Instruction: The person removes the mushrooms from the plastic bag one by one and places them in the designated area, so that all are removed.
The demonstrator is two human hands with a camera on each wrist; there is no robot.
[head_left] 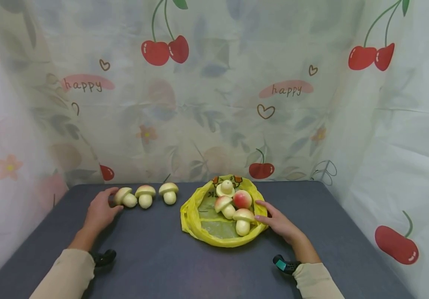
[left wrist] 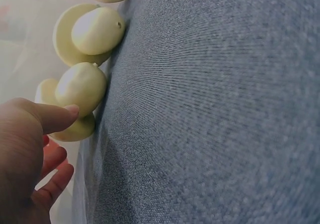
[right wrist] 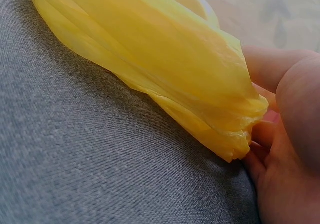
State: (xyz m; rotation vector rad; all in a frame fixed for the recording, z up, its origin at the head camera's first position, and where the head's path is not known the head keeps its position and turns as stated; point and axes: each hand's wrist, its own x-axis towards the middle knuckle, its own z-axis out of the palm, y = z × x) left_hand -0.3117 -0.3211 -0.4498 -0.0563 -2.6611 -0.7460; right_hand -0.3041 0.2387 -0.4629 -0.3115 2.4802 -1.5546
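Observation:
My left hand (head_left: 101, 211) is at the leftmost toy mushroom (head_left: 129, 200), with thumb and fingers spread about its cap. In the left wrist view the thumb overlaps this mushroom (left wrist: 82, 88), and the other fingers stay loose and apart from it. Two more cream mushrooms, a middle one (head_left: 145, 198) and a right one (head_left: 169, 194), stand in the same row. My right hand (head_left: 283, 226) holds the rim of a yellow plastic bag (head_left: 190, 216), its wall between the digits. Inside lie a red-and-cream peach (head_left: 242, 199) and three mushrooms, one (head_left: 242, 226) near the hand.
A dark grey cloth-covered table (head_left: 154, 257) lies beneath everything. Behind it and at both sides hangs a pale curtain (head_left: 207, 104) printed with cherries, close to the row of mushrooms. Black bands sit on both wrists.

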